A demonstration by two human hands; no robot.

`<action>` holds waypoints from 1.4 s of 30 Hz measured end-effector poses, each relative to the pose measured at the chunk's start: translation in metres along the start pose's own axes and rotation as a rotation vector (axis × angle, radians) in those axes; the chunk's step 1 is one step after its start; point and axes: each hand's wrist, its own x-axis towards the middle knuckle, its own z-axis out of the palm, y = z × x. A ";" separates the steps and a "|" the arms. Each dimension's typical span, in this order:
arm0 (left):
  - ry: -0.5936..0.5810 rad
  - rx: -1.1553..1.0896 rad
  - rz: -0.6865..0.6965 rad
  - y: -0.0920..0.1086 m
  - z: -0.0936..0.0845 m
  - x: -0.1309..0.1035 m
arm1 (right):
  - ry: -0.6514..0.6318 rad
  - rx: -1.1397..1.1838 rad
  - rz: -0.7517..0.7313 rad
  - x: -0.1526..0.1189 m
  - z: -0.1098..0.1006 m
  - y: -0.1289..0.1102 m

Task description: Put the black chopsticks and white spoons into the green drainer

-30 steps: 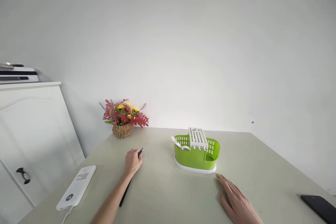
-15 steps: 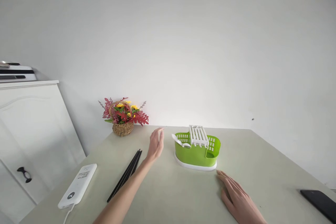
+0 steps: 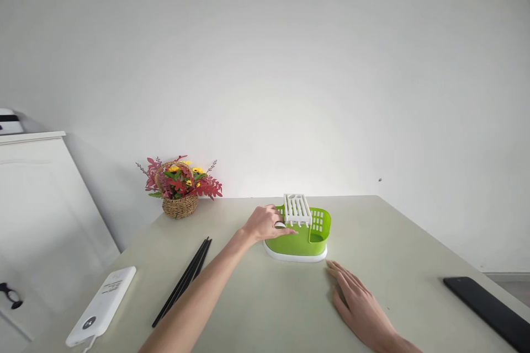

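**At the green basket (image 3: pixel 285 245), left hand (image 3: pixel 261 224) arrives**

Nearest, the right hand (image 3: pixel 351 298) lies flat, fingers extended and holding nothing, just beside the basket's white base (image 3: pixel 295 258). Black sticks (image 3: pixel 183 281) lie loose on the table; the left hand has gone from them to the basket's left end. Its thumb and curled fingers surround a white spoon (image 3: pixel 280 225); I cannot tell whether they grip it. Handling seems to have shifted to the basket's contents.
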 end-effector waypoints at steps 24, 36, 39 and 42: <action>0.148 -0.086 -0.051 -0.001 -0.017 -0.004 | -0.016 0.005 0.003 0.002 -0.006 -0.005; 0.201 -0.105 -0.240 -0.008 -0.007 -0.007 | -0.022 -0.005 0.013 0.002 -0.006 -0.005; 0.246 -0.076 -0.301 -0.008 -0.007 0.000 | -0.021 -0.011 0.008 0.002 -0.006 -0.005; 0.306 -0.050 -0.373 -0.010 -0.011 0.012 | -0.006 0.005 0.001 0.002 -0.005 -0.005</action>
